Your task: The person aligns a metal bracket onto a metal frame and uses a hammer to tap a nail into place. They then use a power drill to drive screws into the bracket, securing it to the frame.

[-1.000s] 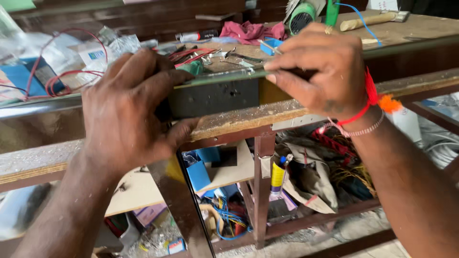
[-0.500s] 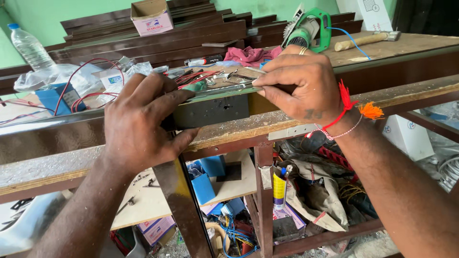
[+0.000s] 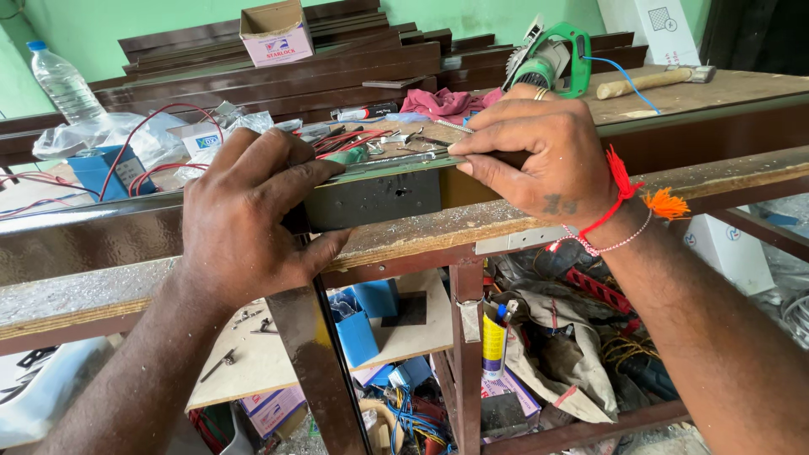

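The long wooden workbench [image 3: 101, 291] ran across my whole view, its worn front edge nearest me and a dark brown metal rail [image 3: 109, 244] lying along it. Behind that I saw a stack of dark brown profiles [image 3: 278, 72] against the green wall. My left hand [image 3: 244, 223] was spread wide over the rail, fingers curled over its top and the thumb pressed up under the bench edge just left of the black lock body [image 3: 375, 198]. That black box sat set into the rail at the middle of the bench, its flat face toward me, between my two hands. My right hand [image 3: 539, 156] rested on top of the rail just right of the box, fingers narrowed to a pinch on a thin silver rod [image 3: 455, 126] that poked out leftward past my fingertips; a red thread band [image 3: 619, 198] with an orange tassel circled that wrist. Farther back on the bench stood a green power tool [image 3: 560, 55], and a wooden-handled hammer [image 3: 653, 80] lay to its right. A small cardboard box [image 3: 274, 32] sat on the profiles, a clear plastic bottle [image 3: 63, 84] stood at the far left, and a crumpled red cloth [image 3: 442, 103] lay behind my right hand. Red wires [image 3: 160, 114] looped over the clutter at left.
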